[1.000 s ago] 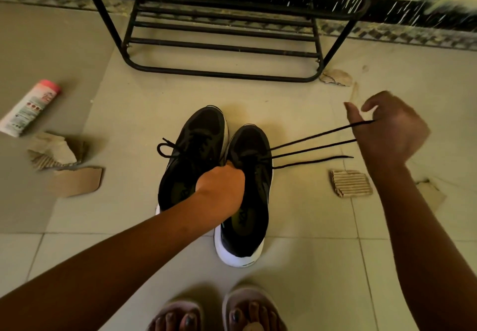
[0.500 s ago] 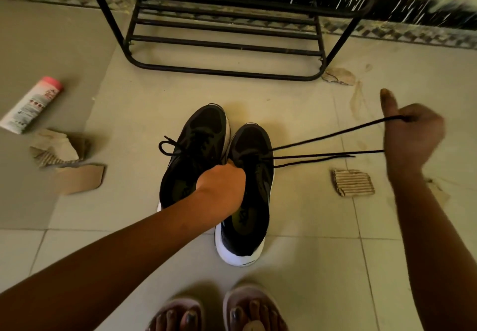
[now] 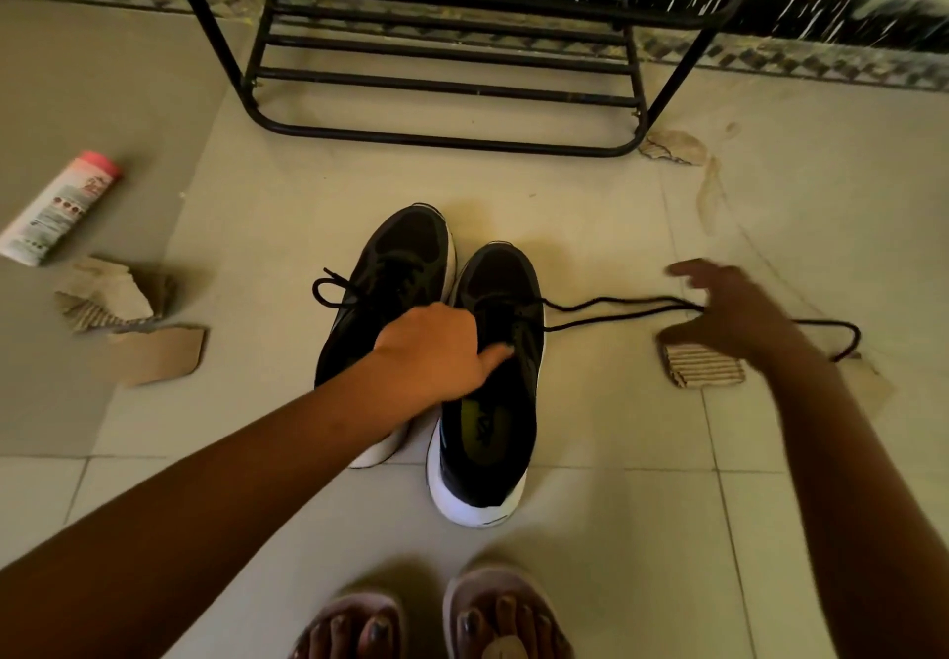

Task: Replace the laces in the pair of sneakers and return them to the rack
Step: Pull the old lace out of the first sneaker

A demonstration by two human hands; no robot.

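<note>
Sneaker held steady by left hand curled round its tongue, likely bracing while the lace gets pulled; right hand open, splayed over it, gripping nothing.

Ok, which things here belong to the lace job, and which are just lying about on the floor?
Job: tied sneaker; second sneaker, gripped by the left hand; its pulled-out lace; right hand beside the lace; black rack.
Lying about: pink-capped bottle; torn cardboard scraps; corrugated cardboard piece.
</note>
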